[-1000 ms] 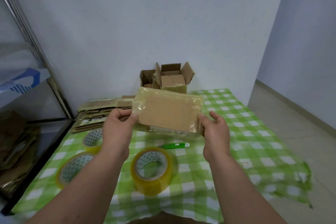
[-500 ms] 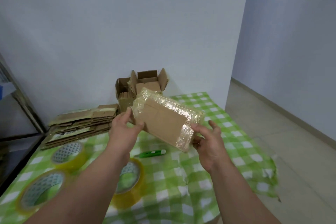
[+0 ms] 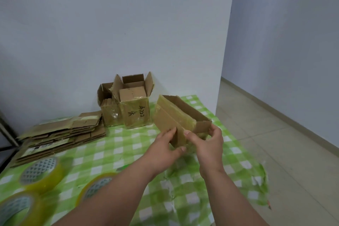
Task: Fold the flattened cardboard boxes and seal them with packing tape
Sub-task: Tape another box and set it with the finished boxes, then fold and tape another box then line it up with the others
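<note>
1. 2 hands, left (image 3: 165, 147) and right (image 3: 207, 145), are each keeping a grasping grip on 1 taped box (image 3: 176, 121), tilted above the bench (image 3: 128, 145).
2. 2 open boxes (image 3: 128, 104) are standing at the wall.
3. 1 flat stack (image 3: 60, 134) is lying left.
4. 3 tape rolls (image 3: 41, 172) are lying nearest.

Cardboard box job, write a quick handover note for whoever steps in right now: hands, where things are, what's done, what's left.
Left hand and right hand both grip the taped cardboard box, held tilted above the green checked tablecloth, its open side facing away from the person.
Done: tape runs along that box's bottom seam. Two folded boxes stand by the wall, flaps up.
Left: the stack of flattened boxes at the left is unfolded. Three packing tape rolls lie at the near left. The held box's top is open.
</note>
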Available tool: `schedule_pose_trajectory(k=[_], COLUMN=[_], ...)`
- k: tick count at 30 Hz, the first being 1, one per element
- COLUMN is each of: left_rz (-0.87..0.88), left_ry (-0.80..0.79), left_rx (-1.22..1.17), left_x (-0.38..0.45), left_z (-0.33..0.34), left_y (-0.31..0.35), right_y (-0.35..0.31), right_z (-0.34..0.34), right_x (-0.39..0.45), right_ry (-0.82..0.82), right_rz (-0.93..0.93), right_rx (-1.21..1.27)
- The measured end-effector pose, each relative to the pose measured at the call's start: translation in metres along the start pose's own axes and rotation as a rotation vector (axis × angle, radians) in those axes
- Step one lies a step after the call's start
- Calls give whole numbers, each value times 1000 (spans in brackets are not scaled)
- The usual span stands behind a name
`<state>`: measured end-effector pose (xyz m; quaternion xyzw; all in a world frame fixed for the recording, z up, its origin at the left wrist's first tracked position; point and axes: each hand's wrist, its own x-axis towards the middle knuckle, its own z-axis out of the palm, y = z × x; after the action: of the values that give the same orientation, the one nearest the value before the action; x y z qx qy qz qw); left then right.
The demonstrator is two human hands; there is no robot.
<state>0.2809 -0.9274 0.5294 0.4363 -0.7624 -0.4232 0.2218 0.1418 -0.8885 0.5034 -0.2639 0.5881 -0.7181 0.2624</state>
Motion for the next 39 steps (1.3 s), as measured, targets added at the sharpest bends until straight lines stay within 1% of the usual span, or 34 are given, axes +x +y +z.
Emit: schedule_pose_trajectory(k=[4,10,14,16,17,19,21,23,25,27,28,30,31,33,37,39], left_rz=[10,-8,-80,-115,-102,-31,58,119,84,6,-15,-22,-17,-10,-28,-11], left_ry=[7,38,104,145,166,217,248,206,134,116,126,143,147,147,137,141], left_rx=[10,-14,-59,-83,-76,-32,78,266,526,766,865,1014,1060,1107,1142,1156], left_x=[25,70,104,119,123,125,123,123,130,136,138,140,141,141,133,125], left_z=[-3,-17,-34,-43,-45,-44,-40,-38,-39,-42,-42,-43,-44,-44,-46,-51], left_y=[-1,-12,-27,-36,-41,-50,-61,-71,-79,-82,-82,-79,-79,-78,-78,-76], right_y=[2,12,21,29,34,44,52,58,60,62,63,66,67,70,65,60], right_z=[19,51,79,91,95,101,107,113,118,120,120,119,118,115,101,95], right_x=[13,50,78,92,98,110,119,125,127,128,127,127,126,124,118,110], right_ry=[11,-81,-213,-300,-327,-325,-303,-300,-310,-328,-335,-345,-349,-358,-313,-312], right_rz=[14,-14,-2,-17,-18,14,36,30,14,-69,-121,-189,-201,-220,-276,-307], right_rx=[-173,-207,-239,-317,-371,-441,-440,-431,-426,-466,-556,-834,-943,-1058,-1142,-1167])
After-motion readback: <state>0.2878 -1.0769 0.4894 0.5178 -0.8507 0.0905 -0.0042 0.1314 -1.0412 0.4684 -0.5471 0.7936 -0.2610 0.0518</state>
